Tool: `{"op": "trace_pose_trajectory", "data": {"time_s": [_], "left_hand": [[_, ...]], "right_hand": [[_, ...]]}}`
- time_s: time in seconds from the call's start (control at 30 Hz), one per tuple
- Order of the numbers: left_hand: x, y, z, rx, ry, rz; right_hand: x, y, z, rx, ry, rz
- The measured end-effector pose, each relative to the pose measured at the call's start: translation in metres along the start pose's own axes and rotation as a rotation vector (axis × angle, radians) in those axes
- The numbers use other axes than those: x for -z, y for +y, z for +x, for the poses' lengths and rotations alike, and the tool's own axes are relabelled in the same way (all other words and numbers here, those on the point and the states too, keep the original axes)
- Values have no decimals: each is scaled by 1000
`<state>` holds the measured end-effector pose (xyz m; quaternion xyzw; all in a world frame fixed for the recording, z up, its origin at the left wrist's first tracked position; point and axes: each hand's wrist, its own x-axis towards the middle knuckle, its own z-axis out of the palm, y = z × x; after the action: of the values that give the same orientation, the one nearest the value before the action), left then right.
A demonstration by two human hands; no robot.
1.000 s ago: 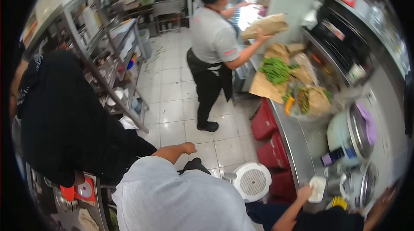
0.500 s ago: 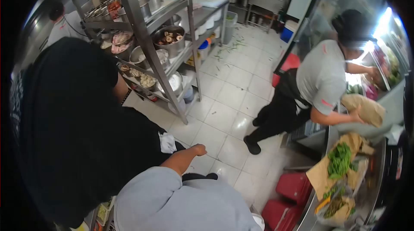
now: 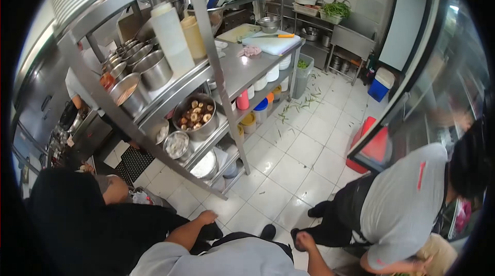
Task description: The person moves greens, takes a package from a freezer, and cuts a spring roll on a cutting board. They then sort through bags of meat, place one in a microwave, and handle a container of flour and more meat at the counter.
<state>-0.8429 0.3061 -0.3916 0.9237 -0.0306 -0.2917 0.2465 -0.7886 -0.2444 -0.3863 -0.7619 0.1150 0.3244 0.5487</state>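
Two hands: the left hand [image 3: 208, 218] and right hand [image 3: 303, 238] hung empty over the white tiled floor [image 3: 289, 162], both loosely curled.
Nearby: a co-worker in a grey shirt [image 3: 407, 204] stood just right, bent toward a brown paper bag [image 3: 438, 255]; a person in black [image 3: 93, 224] crowded the left.
Rack: the steel shelf rack [image 3: 206, 70] stood ahead.
Containers: a metal bowl [image 3: 195, 116] held sliced mushrooms; the cutting board [image 3: 272, 43] carried a knife.
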Motion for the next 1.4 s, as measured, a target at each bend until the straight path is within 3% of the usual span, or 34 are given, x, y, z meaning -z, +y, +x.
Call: {"op": "trace_pose_trajectory", "data": {"time_s": [0.03, 0.07, 0.13, 0.2, 0.27, 0.37, 0.4, 0.47, 0.57, 0.6, 0.67, 0.73, 0.77, 0.83, 0.87, 0.9, 0.93, 1.03, 1.07, 1.1, 1.17, 1.27, 1.33, 1.4], "left_hand": [[0, -8, -8, -95, 54, 188], [3, -4, -18, -187, 105, 372], [10, 25, -32, 718, 5, -592], [9, 35, -38, 817, -6, -713], [4, 46, -28, 899, -113, -674], [3, 52, 5, 974, -179, -807], [9, 54, 22, 960, -200, -805], [28, 57, 58, 906, -220, -802], [66, 63, 117, 790, -213, -790], [79, 63, 137, 752, -198, -781], [103, 66, 175, 698, -166, -781], [125, 71, 208, 671, -137, -784], [137, 74, 223, 660, -120, -779], [147, 73, 250, 647, -94, -757], [149, 72, 262, 636, -86, -727], [151, 71, 274, 611, -78, -677], [151, 72, 285, 567, -69, -595], [155, 77, 322, 395, -44, -270], [167, 89, 336, 609, 2, -681], [176, 96, 355, 630, 96, -668], [194, 123, 393, 673, 218, -691], [281, 168, 451, 969, 528, -1534], [355, 200, 472, 848, 595, -1494], [418, 219, 492, 697, 818, -1548]], "right_hand": [[8, -66, 33, -7, -84, -216], [13, -84, 91, 178, -33, -420], [17, -170, 158, 258, -79, -261], [20, -257, 201, 362, -50, -396], [14, -333, 227, 367, -87, -346], [15, -394, 278, 379, -167, -298], [14, -412, 297, 390, -209, -299], [15, -384, 386, 465, -211, -386], [47, -386, 412, 305, -278, -609], [62, -360, 437, 359, -269, -585], [97, -353, 434, 195, -238, -565], [139, -299, 483, 279, -366, -1059], [163, -236, 531, 192, -394, -937], [180, -300, 502, -335, -273, -496], [191, -313, 512, -356, -299, -466], [219, -269, 573, -369, -310, -359], [229, -251, 601, -85, -444, -729], [240, -357, 646, -145, -468, -730], [239, -399, 671, -225, -444, -686], [235, -442, 697, -296, -417, -644], [227, -513, 739, -95, -474, -663], [209, -609, 809, 77, -551, -602], [204, -663, 831, 143, -580, -588], [200, -696, 844, 145, -551, -497]]}}
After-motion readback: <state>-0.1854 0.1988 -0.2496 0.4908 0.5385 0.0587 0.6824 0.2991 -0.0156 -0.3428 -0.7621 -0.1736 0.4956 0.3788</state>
